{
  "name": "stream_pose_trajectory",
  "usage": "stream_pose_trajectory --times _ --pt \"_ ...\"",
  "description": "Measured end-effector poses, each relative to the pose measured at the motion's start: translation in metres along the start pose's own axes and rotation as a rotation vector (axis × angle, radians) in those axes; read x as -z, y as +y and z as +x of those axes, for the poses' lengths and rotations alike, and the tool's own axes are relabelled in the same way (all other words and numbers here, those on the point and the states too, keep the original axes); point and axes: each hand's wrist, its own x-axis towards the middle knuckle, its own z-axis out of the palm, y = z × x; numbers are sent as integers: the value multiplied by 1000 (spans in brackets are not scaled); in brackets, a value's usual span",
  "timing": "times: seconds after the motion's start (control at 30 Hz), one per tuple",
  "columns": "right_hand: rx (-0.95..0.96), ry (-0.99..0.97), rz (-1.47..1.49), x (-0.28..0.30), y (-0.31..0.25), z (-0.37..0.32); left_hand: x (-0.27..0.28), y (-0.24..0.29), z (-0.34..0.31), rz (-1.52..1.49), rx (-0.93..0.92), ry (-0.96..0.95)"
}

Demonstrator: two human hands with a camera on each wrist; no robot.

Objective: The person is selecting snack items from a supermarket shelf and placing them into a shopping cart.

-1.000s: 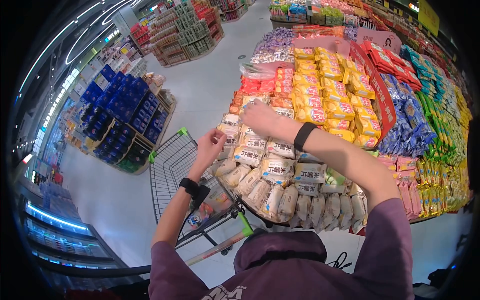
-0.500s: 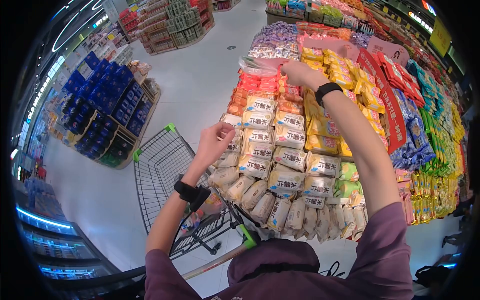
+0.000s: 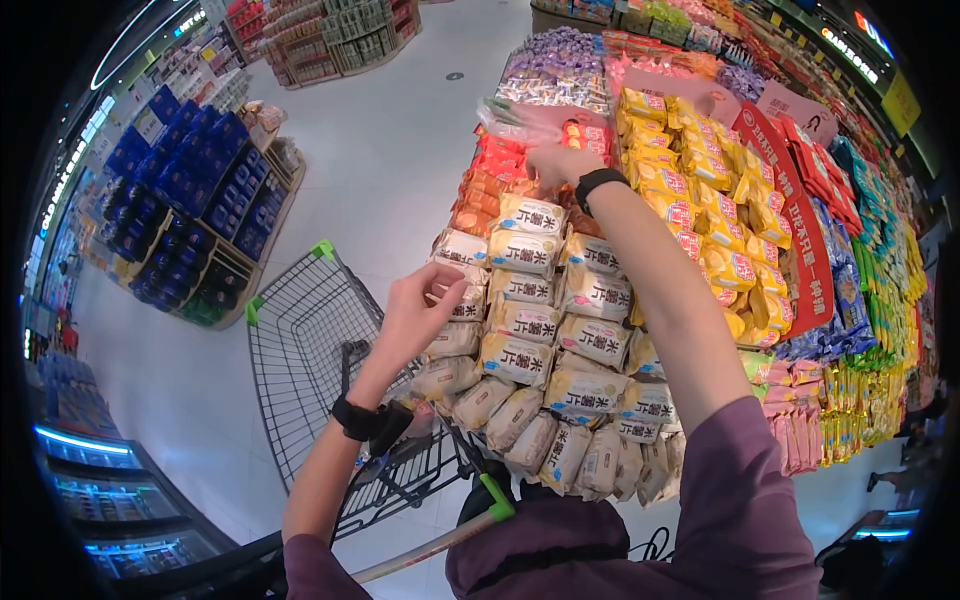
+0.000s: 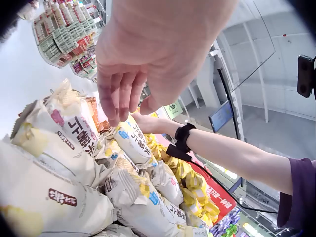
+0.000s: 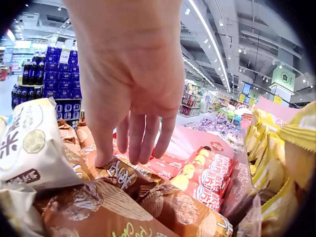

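My right hand [image 3: 562, 168] reaches to the display's far side. Its fingers and thumb hang down at the brown snack bags [image 5: 118, 207], with the thumb tip right at one bag's top. Red snack bags [image 5: 207, 177] lie just beyond the fingers. My left hand [image 3: 420, 298] hovers by the display's left edge with loosely bent fingers and nothing in them. Below and beside it are rows of white chip bags [image 3: 515, 355], stacked flat on top and standing upright along the front. In the left wrist view the left fingers [image 4: 118, 94] overlap the white bags.
A wire shopping cart [image 3: 300, 350] with green corners stands left of the display, some goods inside. Yellow snack bags [image 3: 735, 265] and a red sign board [image 3: 795, 240] rise on the right. Clear plastic [image 3: 515, 125] lies over the red bags. Blue drink packs [image 3: 190, 150] are stacked far left.
My right hand moved farther out, over the red bags, then came back left and nearer to the brown bags. The left hand stays by the display's edge. The view has shifted slightly.
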Motion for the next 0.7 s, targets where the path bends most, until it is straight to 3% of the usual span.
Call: stream_pose_trajectory --times 0.13,0.3,0.37,0.47,0.57,0.7 --pt "-47 -184 91 -1 6 15 6 -5 -5 -22 51 -1" --pt "-59 -202 183 -14 13 20 5 -17 9 -48 53 0" --pt "-65 -263 183 -9 7 18 6 -20 34 -41 41 -28" --pt "-43 -164 192 -18 9 17 12 -18 85 -233 159 -98" --pt "-87 -305 160 -11 7 20 13 -22 123 -334 240 -114" --pt "-78 -230 251 -8 5 12 1 -27 146 -383 306 -124"
